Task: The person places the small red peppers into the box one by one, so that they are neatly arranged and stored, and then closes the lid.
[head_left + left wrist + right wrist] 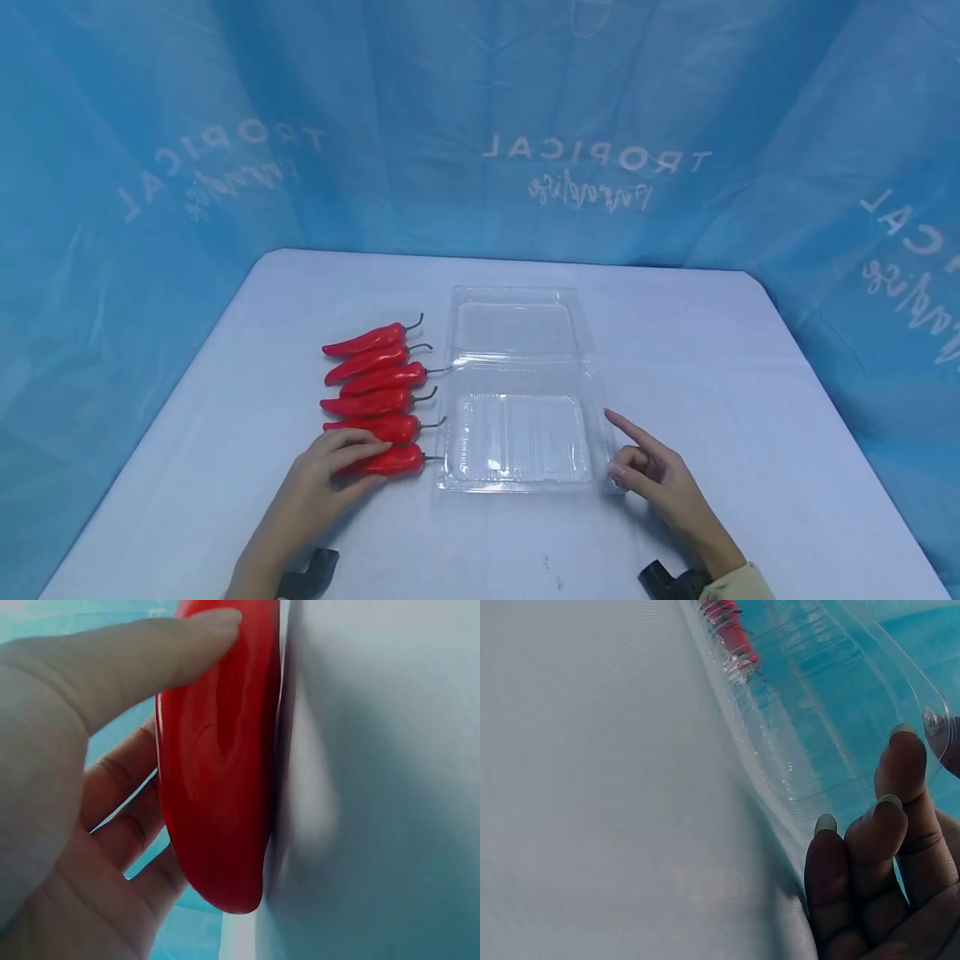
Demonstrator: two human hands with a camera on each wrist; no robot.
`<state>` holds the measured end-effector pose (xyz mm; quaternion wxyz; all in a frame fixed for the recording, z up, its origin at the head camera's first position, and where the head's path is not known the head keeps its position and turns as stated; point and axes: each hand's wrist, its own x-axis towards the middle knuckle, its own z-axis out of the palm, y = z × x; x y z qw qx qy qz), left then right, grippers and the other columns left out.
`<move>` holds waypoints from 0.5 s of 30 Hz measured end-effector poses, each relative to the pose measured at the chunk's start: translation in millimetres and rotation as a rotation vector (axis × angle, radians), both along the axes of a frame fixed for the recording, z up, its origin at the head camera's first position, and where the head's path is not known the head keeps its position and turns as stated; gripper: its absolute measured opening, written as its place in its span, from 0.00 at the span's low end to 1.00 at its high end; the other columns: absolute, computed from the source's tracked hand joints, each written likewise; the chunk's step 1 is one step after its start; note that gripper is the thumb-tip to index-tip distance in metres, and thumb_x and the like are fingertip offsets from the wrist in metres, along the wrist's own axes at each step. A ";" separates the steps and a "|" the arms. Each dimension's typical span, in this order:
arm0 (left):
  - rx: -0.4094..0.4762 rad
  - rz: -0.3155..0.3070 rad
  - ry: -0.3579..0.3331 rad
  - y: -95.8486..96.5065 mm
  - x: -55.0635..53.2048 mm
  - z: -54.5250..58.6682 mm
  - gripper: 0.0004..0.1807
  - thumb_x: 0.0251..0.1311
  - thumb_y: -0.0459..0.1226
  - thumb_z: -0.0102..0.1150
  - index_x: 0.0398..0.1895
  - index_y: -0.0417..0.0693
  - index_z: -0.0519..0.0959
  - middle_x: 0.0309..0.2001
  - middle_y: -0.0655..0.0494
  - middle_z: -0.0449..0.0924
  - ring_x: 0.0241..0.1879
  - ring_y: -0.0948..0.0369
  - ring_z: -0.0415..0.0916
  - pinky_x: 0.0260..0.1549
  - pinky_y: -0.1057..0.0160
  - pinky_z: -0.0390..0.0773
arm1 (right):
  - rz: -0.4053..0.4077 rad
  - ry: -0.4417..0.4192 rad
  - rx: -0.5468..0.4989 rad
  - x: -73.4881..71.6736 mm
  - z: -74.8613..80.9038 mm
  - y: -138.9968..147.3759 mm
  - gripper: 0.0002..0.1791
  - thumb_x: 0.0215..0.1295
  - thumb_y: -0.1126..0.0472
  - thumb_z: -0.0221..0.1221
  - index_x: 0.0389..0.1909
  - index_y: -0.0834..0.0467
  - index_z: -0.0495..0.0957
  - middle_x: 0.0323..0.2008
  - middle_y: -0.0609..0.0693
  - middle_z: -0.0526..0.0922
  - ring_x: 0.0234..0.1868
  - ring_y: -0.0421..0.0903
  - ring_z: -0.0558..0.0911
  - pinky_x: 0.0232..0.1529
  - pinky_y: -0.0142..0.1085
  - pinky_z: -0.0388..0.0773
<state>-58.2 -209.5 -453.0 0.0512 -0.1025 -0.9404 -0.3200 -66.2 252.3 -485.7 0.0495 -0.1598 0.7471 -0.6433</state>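
Observation:
Several red chili peppers with dark stems lie in a column on the table, left of a clear plastic clamshell box (525, 483). My left hand (330, 475) holds the nearest chili pepper (401, 460), thumb on its near side and fingers across the far side. In the left wrist view the thumb (187, 649) presses the glossy red chili pepper (217, 787). At the box's front right corner is my right hand (663, 479), index finger extended along the side. The right wrist view shows the box's rim corner (934, 724) between its thumb and bent fingers (904, 769).
The box lies opened out, its lid (513, 325) spread flat toward the back. A white cloth covers the table (697, 350). Blue printed curtains (465, 92) hang behind and at both sides. Other chili peppers (375, 402) lie just beyond the left hand.

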 end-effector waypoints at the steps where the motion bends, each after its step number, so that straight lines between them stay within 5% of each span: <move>1: 0.004 0.002 0.002 -0.3 0.0 -0.4 0.35 0.38 0.41 0.87 0.56 0.62 0.86 0.52 0.63 0.79 0.53 0.60 0.77 0.44 0.55 0.87 | -0.003 -0.013 0.000 0.2 0.5 -0.2 0.36 0.72 0.71 0.58 0.79 0.59 0.59 0.30 0.56 0.82 0.28 0.43 0.76 0.29 0.38 0.77; 15: 0.015 -0.014 0.009 -3.3 -2.1 -3.6 0.31 0.43 0.37 0.85 0.54 0.61 0.87 0.51 0.63 0.81 0.52 0.60 0.78 0.46 0.54 0.86 | 0.035 -0.064 -0.073 0.5 0.1 1.8 0.39 0.71 0.73 0.59 0.79 0.59 0.56 0.30 0.46 0.82 0.31 0.38 0.79 0.29 0.37 0.79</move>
